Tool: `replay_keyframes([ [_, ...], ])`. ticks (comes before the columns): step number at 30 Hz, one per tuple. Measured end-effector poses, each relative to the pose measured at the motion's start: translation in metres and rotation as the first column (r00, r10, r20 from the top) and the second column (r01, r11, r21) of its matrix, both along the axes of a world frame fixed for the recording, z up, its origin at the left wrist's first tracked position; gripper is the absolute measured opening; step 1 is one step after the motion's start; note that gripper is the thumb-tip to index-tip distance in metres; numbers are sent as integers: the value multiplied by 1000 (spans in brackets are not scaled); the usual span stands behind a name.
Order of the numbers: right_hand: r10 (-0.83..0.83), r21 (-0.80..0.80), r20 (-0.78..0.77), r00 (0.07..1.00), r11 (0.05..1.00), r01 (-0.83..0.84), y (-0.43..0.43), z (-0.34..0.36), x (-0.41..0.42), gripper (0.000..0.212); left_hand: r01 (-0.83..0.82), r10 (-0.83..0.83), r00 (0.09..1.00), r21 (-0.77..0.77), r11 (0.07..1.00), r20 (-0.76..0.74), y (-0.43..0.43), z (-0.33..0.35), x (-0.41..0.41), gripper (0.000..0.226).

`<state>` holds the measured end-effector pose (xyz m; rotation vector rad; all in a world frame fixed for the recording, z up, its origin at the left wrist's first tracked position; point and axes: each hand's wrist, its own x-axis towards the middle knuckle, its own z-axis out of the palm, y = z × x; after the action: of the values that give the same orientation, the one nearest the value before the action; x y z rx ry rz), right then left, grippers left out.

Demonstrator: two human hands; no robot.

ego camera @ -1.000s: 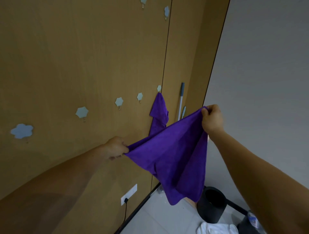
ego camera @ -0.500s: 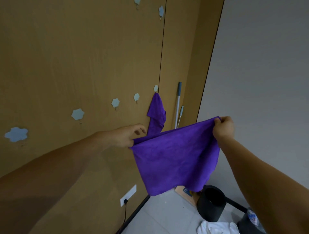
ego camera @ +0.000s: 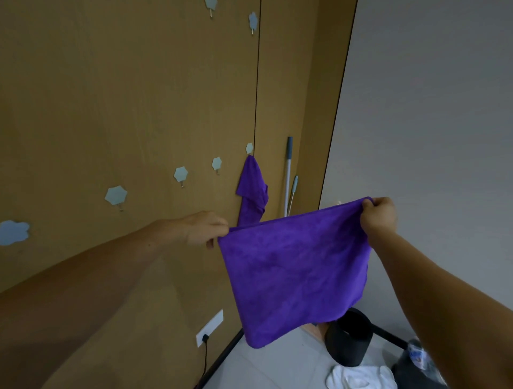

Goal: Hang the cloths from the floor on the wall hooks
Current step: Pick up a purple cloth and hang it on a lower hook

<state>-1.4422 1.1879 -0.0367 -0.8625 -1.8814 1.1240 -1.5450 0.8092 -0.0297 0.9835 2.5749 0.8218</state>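
At the far left a pale blue flower-shaped hook (ego camera: 14, 231) is cut by the frame edge, and a top hook (ego camera: 211, 3) shows only its lower part. The left hand (ego camera: 205, 226) pinches one upper corner of the purple cloth (ego camera: 294, 277), with its fingertips partly hidden by the fold. The right hand (ego camera: 379, 215) grips the other upper corner with curled fingers. The cloth hangs spread between them in the air, in front of the wooden wall (ego camera: 125, 97), touching no hook. It covers the lower end of a second cloth (ego camera: 252, 191), also purple, which hangs from the end hook (ego camera: 249, 148), and the feet of two poles (ego camera: 288, 166) leaning in the corner.

Three free hooks (ego camera: 181, 174) run along the wall left of the hung one. Low down sits a white socket (ego camera: 209, 327) with a black cable (ego camera: 205, 358).

On the floor a black bin (ego camera: 349, 338) stands partly behind the held cloth; its inside is too dark to read. A white cloth (ego camera: 361, 379) lies just before it, cut by the bottom edge.
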Motion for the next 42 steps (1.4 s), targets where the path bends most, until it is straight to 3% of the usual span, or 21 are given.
replay_keyframes([
  [4, 1, -13, -12, 1000, 1000, -1, 4, -5, 2, 23, -103, 133, 985, 244, 964, -109, -4, -8, -5, 30],
  [8, 9, -34, -27, 1000, 999, -10, -1, -7, -1, 25, -174, 242, 969, 543, 822, -55, 4, -4, -9, 18],
  [14, -1, -80, -76, 997, 997, -5, 0, -5, -3, 23, -227, 217, 971, 687, 690, 104, 14, 12, -6, 14],
  [18, -24, -51, 56, 998, 998, 27, 0, -9, 1, 19, -214, 192, 973, 802, 558, 126, 30, 31, 3, 32],
  [20, -138, 112, 215, 967, 987, 116, -11, -1, 4, 28, -165, 139, 985, 781, 603, 100, 43, 41, 8, 37],
  [21, -124, 201, 215, 969, 976, 80, -23, 5, 3, 39, -132, 101, 991, 746, 653, 87, 52, 45, 10, 36],
  [23, 186, 222, 114, 976, 953, -208, -58, 19, 0, 58, -61, 10, 997, 659, 749, 81, 73, 50, 15, 33],
  [25, 536, 144, 76, 841, 828, -541, -97, 33, -2, 61, -18, -44, 995, 608, 794, 88, 93, 49, 18, 30],
  [27, 705, 148, 166, 690, 674, -724, -122, 38, -4, 54, -1, -55, 996, 593, 805, 77, 102, 45, 18, 26],
  [31, 737, 250, 175, 653, 608, -754, -137, 33, -2, 33, -5, -50, 995, 561, 828, 82, 89, 36, 14, 22],
  [34, 774, 238, 208, 598, 552, -799, -149, 27, -1, 37, -22, -29, 996, 537, 843, 87, 77, 30, 12, 22],
  [38, 726, 350, 268, 633, 539, -766, -154, 24, -9, 30, -61, -65, 978, 564, 824, 200, 60, 26, 10, 19],
  [42, 706, 387, 200, 680, 580, -717, -168, 31, -17, 22, -97, -118, 944, 602, 793, 308, 43, 11, 9, 26],
])
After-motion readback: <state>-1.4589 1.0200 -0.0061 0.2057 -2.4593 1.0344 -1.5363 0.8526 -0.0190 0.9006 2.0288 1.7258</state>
